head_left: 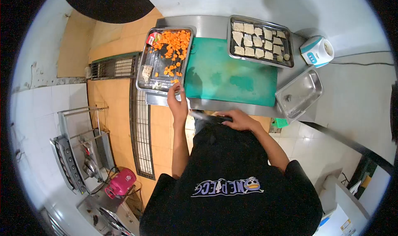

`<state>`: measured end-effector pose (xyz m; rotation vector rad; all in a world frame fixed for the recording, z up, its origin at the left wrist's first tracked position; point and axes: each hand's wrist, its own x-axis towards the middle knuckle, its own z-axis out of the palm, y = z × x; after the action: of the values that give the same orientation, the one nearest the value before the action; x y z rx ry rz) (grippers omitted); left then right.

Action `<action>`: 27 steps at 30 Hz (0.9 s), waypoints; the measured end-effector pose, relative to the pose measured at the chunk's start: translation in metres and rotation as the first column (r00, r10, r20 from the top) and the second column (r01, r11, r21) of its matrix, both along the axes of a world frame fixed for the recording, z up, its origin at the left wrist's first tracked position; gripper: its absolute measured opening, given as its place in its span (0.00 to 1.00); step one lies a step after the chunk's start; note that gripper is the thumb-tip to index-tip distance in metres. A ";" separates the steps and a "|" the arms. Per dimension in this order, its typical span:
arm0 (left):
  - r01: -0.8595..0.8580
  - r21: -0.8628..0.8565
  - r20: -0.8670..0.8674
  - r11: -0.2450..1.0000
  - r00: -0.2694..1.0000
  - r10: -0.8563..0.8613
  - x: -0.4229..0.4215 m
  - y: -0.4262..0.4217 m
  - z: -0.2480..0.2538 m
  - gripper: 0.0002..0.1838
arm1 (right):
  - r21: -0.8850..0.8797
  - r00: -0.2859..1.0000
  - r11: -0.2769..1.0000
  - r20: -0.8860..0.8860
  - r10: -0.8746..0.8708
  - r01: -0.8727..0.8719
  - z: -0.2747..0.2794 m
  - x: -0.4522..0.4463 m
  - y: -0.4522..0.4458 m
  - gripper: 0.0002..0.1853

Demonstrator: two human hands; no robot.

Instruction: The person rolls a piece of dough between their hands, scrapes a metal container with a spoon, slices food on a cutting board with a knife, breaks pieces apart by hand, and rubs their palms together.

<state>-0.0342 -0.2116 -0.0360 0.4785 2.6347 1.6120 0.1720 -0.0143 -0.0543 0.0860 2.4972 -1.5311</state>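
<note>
My left hand [178,103] is at the near right corner of a metal tray [141,82], fingertips by a few orange carrot pieces [174,81]. Its thumb stands apart from the fingers, and nothing shows between them. My right hand [239,120] is wrapped round the black handle of a kitchen knife [217,119], held close to my body below the counter edge. The knife's blade points left toward my left wrist. More chopped carrots [176,41] fill the tray's far end. A pale chopped heap [146,73] and a red-and-white packet [153,38] are in it too.
A green cutting board [224,84] lies on the steel counter [207,26]. Partly over its far right corner is a tray [291,49] of pale square pieces. Farther right are a white-and-blue appliance [314,55] with a cord and a deep metal pan [304,93].
</note>
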 end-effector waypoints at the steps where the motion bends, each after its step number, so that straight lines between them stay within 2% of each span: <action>1: -0.015 -0.001 -0.007 1.000 1.000 0.015 0.002 -0.002 0.004 0.12 | -0.055 0.997 0.998 -0.071 0.007 -0.011 -0.002 -0.007 0.002 0.28; 2: -0.048 -0.002 -0.017 0.999 0.999 0.048 0.006 -0.006 0.008 0.12 | -0.058 0.997 0.998 -0.073 0.027 -0.031 -0.002 -0.010 0.011 0.28; 4: -0.098 -0.010 -0.028 0.995 0.995 0.098 0.017 -0.014 0.010 0.12 | -0.076 0.930 0.932 0.124 -0.345 0.356 0.010 -0.022 0.030 0.28; 5: -0.125 -0.006 0.017 0.992 0.992 0.125 0.021 -0.016 0.009 0.11 | 0.044 0.893 0.898 0.097 -0.440 0.438 0.014 -0.030 0.031 0.27; 6: -0.145 0.000 0.059 0.989 0.988 0.145 0.023 -0.017 0.006 0.11 | 0.039 0.896 0.901 0.090 -0.434 0.433 0.011 -0.031 0.026 0.27; 8: -0.141 0.027 0.039 0.990 0.989 0.140 0.030 -0.014 -0.001 0.11 | 0.116 0.963 0.968 0.133 -0.236 0.221 0.001 -0.030 0.015 0.27; 9: -0.114 0.018 0.031 0.993 0.993 0.113 0.034 -0.009 0.000 0.11 | -0.042 0.995 0.999 0.095 0.014 -0.010 -0.007 -0.025 0.017 0.26; 10: -0.089 0.008 0.020 0.996 0.996 0.089 0.036 -0.004 0.002 0.11 | -0.058 0.963 0.963 0.026 0.266 -0.265 -0.007 -0.022 0.019 0.26; 11: -0.063 0.030 0.007 0.998 0.998 0.063 0.037 0.003 0.004 0.12 | -0.074 0.973 0.971 -0.004 0.230 -0.229 -0.006 -0.013 0.017 0.28; 13: 0.017 -0.086 -0.219 0.996 0.975 -0.035 0.039 0.017 0.012 0.15 | -0.079 0.981 0.978 -0.043 0.189 -0.192 0.005 -0.005 0.024 0.30; 14: 0.042 -0.139 -0.341 0.989 0.936 -0.087 0.042 0.027 0.015 0.17 | -0.203 0.997 0.978 0.071 -0.026 0.040 0.011 -0.001 0.032 0.30; 15: 0.143 -0.210 -0.339 0.967 0.917 -0.209 0.047 0.040 0.023 0.21 | -0.298 0.952 0.912 0.210 -0.224 0.280 0.019 0.004 0.038 0.30; 16: 0.243 -0.283 -0.326 0.928 0.885 -0.331 0.054 0.053 0.029 0.26 | -0.297 0.951 0.911 0.208 -0.230 0.285 0.032 0.006 0.045 0.30; 18: 0.491 -0.480 -0.322 0.727 0.673 -0.666 0.070 0.077 0.027 0.32 | -0.389 0.842 0.790 0.464 -0.275 0.473 0.051 0.009 0.059 0.31; 19: 0.499 -0.478 -0.327 0.723 0.662 -0.674 0.071 0.083 0.027 0.32 | -0.463 0.861 0.740 0.393 -0.322 0.488 0.043 0.013 0.058 0.31; 21: 0.665 -0.569 -0.299 0.484 0.381 -0.875 0.071 0.096 0.027 0.39 | -0.496 0.847 0.701 0.425 -0.319 0.513 0.058 0.027 0.064 0.31; 22: 0.670 -0.568 -0.308 0.479 0.367 -0.878 0.065 0.100 0.022 0.39 | -0.531 0.836 0.661 0.460 -0.300 0.529 0.070 0.032 0.067 0.31; 24: 0.552 -0.720 -0.274 0.420 0.330 -0.903 0.043 0.097 0.012 0.42 | -0.523 0.834 0.665 0.459 -0.308 0.533 0.083 0.045 0.067 0.31; 25: 0.513 -0.737 -0.276 0.441 0.367 -0.888 0.036 0.094 0.013 0.40 | -0.516 0.835 0.675 0.462 -0.299 0.527 0.089 0.050 0.067 0.31; 26: 0.516 -0.738 -0.277 0.434 0.354 -0.893 0.026 0.090 0.013 0.40 | -0.518 0.832 0.668 0.459 -0.311 0.535 0.097 0.056 0.067 0.31; 27: 0.468 -0.745 -0.293 0.476 0.412 -0.863 0.015 0.088 0.016 0.38 | -0.507 0.838 0.687 0.457 -0.298 0.521 0.106 0.062 0.067 0.31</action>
<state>-0.0194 -0.1241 -0.0198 2.0665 2.3921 0.3397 0.2342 0.0528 0.0512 0.7942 1.6581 -2.2118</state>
